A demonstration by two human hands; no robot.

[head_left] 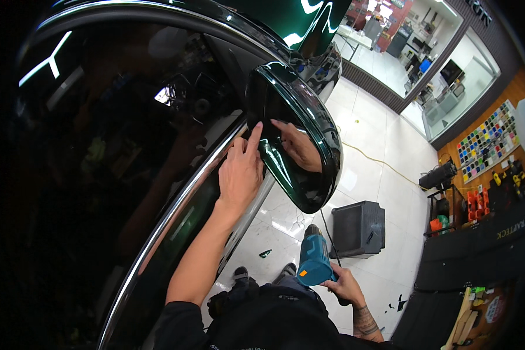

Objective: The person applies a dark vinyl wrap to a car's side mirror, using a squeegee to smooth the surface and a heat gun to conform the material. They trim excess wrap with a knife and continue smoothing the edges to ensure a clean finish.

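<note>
Wing mirror at my left hand, heat gun in my right hand

In the head view, the dark green mirror juts from the car door, just right of the side window. My left index finger stretches to its inner edge while the others curl loosely, holding nothing; whether the tip presses or just hovers, I can't tell. One outstretched finger probably suits that narrow spot between housing and window best. My right fingers are wrapped round the gun's handle, its nozzle pointing away from my body, toward the mirror's lower end but apart from it, likely to spare my bare left hand any heat. A black plastic box stands on the tiled floor beyond the gun.
</note>
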